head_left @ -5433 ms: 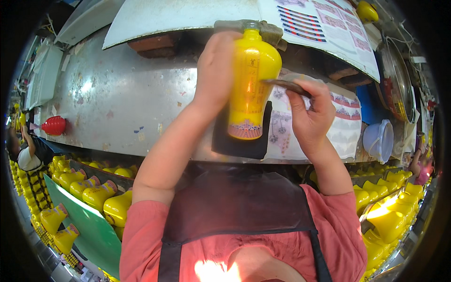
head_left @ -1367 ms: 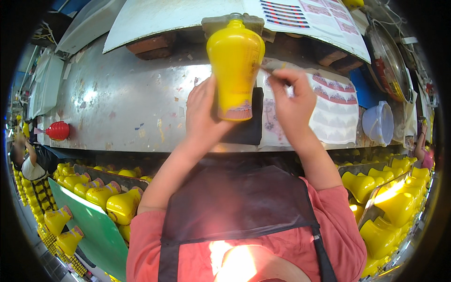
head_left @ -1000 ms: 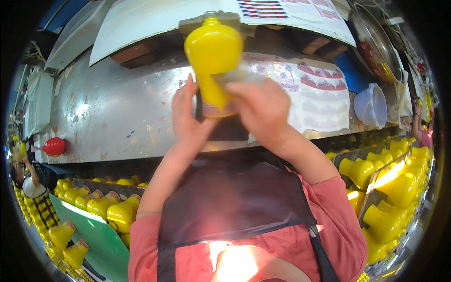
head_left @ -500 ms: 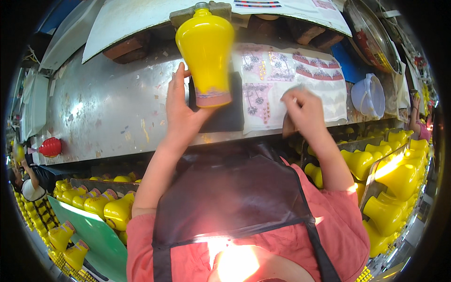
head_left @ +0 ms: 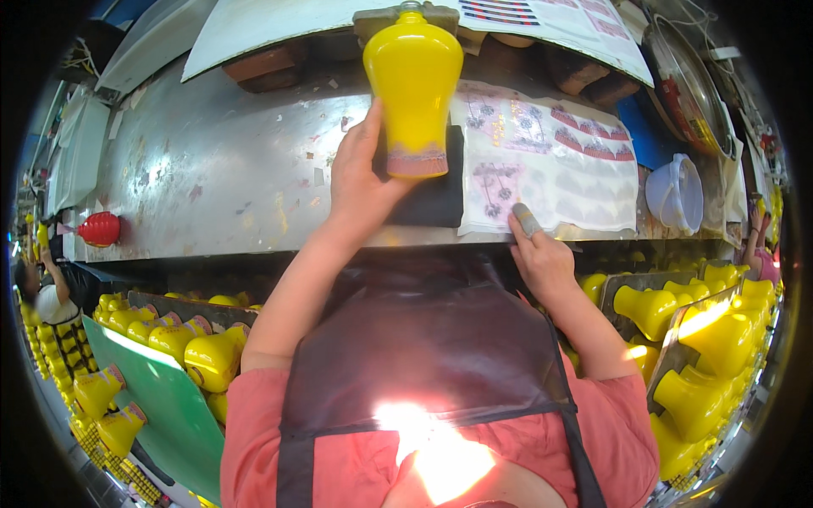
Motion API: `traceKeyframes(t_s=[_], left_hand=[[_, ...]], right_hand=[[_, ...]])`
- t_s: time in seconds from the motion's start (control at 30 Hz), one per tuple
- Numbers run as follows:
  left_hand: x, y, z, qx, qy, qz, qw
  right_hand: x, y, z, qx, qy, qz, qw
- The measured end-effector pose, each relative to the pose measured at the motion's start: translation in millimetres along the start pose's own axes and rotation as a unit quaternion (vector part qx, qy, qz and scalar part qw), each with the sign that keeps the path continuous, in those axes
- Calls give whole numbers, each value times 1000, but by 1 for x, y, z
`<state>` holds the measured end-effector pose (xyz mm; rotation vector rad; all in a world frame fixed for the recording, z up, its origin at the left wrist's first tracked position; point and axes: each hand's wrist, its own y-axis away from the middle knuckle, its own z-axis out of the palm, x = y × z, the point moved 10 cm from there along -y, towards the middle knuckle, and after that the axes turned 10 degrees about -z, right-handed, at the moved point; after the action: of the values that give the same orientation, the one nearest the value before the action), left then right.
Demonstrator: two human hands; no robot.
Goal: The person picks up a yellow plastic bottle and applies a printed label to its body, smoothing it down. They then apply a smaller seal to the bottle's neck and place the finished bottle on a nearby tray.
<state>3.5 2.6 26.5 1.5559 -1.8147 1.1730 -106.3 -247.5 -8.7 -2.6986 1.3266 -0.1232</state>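
Observation:
My left hand point(head_left: 364, 173) grips a glossy yellow vase point(head_left: 412, 80) around its narrow foot, where a purplish-pink patterned band point(head_left: 417, 162) runs. The vase's small neck points away from me, against a grey block point(head_left: 370, 23) at the back. Below the foot, a black square pad point(head_left: 432, 203) lies on the metal table. My right hand point(head_left: 544, 261) is at the near edge of a printed sheet point(head_left: 593, 190) with purple and pink designs. Its index finger is stretched out, wearing a grey finger cover point(head_left: 526, 220); the other fingers are partly curled, and I see nothing held.
A white board point(head_left: 279, 30) rests on bricks point(head_left: 267, 68) at the back. A pale blue bucket point(head_left: 675, 195) stands right, a red ribbed object point(head_left: 100, 229) far left. Yellow vases point(head_left: 648, 311) crowd racks on both sides, near a green board point(head_left: 157, 398). Other people work at both edges.
My right hand has come down from above the printed sheet to its near edge, its index finger now extended. The vase stays in my left hand; the whole view has shifted slightly.

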Motion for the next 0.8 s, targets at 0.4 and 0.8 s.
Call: traceKeyframes(t_s=[0.4,0.8], left_hand=[[32,3,-19,24,-85,34,996],[133,15,-41,66,-60,215,973]], right_hand=[[50,-13,15,-28,-549,280,787],[-18,-109,-92,19,-750,228,621]])
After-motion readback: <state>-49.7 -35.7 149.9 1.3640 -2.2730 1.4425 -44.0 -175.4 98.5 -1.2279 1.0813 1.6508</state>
